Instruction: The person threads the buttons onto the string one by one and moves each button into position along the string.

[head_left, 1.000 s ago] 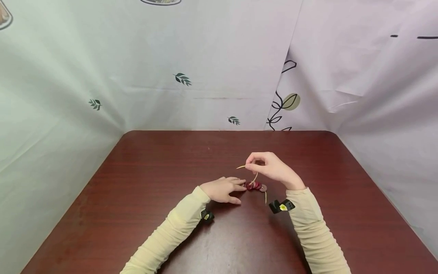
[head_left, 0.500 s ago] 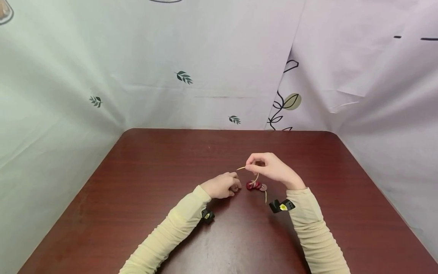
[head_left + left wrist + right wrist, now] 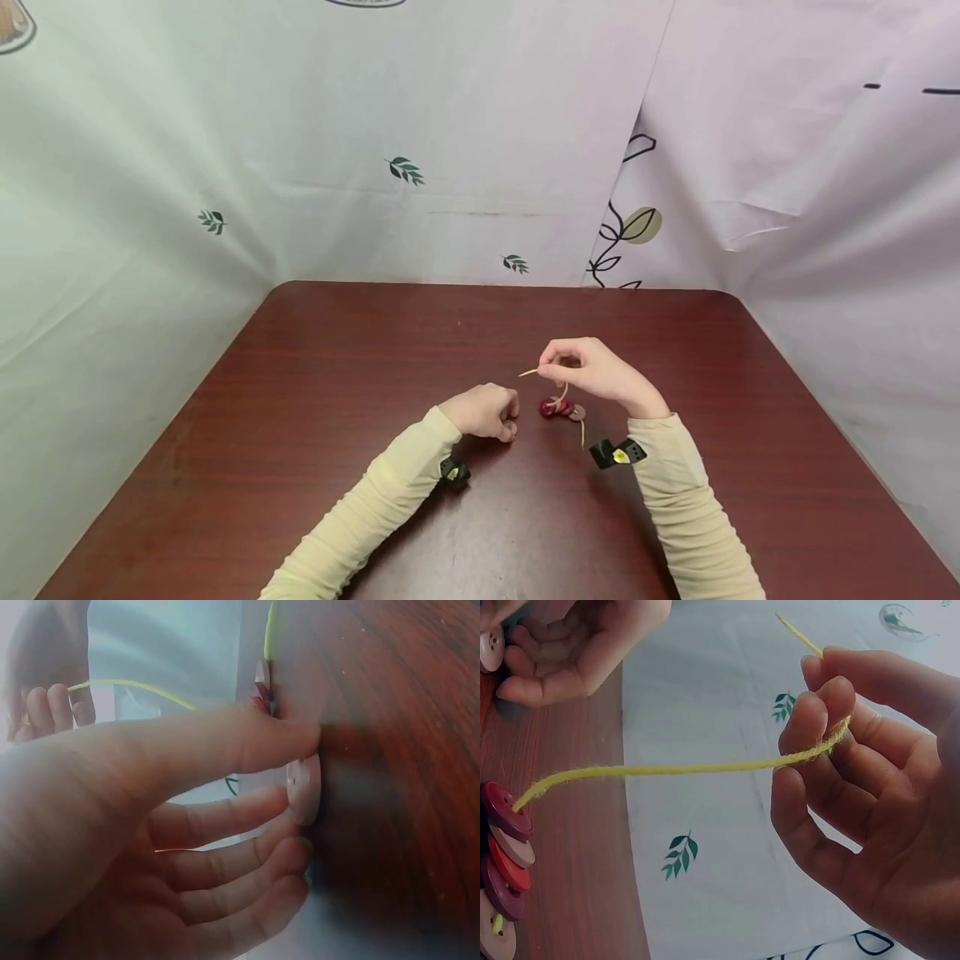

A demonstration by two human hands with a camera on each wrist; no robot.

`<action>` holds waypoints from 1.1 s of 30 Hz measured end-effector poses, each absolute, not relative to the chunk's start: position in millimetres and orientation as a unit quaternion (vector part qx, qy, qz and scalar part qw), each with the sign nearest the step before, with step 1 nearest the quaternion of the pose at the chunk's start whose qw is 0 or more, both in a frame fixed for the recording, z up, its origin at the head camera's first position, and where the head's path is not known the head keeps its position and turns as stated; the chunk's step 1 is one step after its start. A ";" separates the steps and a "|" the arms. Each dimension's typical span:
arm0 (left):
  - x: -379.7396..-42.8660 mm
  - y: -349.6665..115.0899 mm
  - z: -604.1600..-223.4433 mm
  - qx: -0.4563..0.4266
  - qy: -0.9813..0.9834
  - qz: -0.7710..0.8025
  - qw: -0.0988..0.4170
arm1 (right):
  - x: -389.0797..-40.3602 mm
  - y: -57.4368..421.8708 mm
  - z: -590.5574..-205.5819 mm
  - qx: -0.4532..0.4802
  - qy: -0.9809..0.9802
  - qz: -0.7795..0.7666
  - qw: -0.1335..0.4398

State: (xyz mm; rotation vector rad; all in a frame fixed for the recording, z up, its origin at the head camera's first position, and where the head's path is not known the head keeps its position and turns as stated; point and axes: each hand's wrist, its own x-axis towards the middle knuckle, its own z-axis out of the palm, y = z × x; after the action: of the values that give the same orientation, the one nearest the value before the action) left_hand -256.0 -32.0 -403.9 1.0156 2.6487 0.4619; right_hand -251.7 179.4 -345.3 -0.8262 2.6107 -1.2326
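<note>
My right hand (image 3: 592,369) pinches a yellow string (image 3: 682,769) between thumb and index finger, well above the table. A short free tip of the string sticks out past those fingertips. From there it droops down into a row of threaded buttons (image 3: 508,877), dark red, red and pale pink, lying on the table. Left of that row, my left hand (image 3: 483,410) holds a single pale pink button (image 3: 304,789) between thumb and fingertips, close to the tabletop. In the right wrist view this loose button is at the top left corner, cut off by the edge.
The dark red wooden table (image 3: 375,350) reflects light near its front. White cloth (image 3: 465,125) printed with leaves hangs behind it and along both sides. Black wrist cameras are strapped to both cream sleeves (image 3: 693,492).
My left hand has drawn back left from the button row, its fingers going from spread to curled, and now grips the loose pink button. The right hand stays nearly still.
</note>
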 end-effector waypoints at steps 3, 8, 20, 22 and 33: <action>-253.4 -32.6 -401.6 0.342 0.918 0.152 0.131 | -251.5 179.4 -344.7 -0.277 0.867 -0.408 0.070; -252.6 -34.0 -400.6 0.336 0.921 0.150 0.130 | -250.9 178.7 -342.5 -0.280 0.865 -0.410 0.070; -256.4 -37.6 -404.1 0.328 0.921 0.169 0.123 | -251.2 179.3 -340.1 -0.285 0.870 -0.399 0.054; -256.9 -38.4 -402.7 0.328 0.919 0.181 0.122 | -250.5 179.2 -340.1 -0.283 0.869 -0.401 0.060; -263.6 -53.5 -382.0 0.347 0.903 0.244 0.067 | -247.4 181.3 -341.8 -0.279 0.867 -0.408 0.069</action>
State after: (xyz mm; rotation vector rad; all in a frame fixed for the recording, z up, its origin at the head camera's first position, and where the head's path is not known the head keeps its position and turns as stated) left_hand -263.6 -53.5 -382.0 1.0474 2.7221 0.7365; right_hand -247.4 181.3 -341.8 -0.8401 2.6092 -1.2277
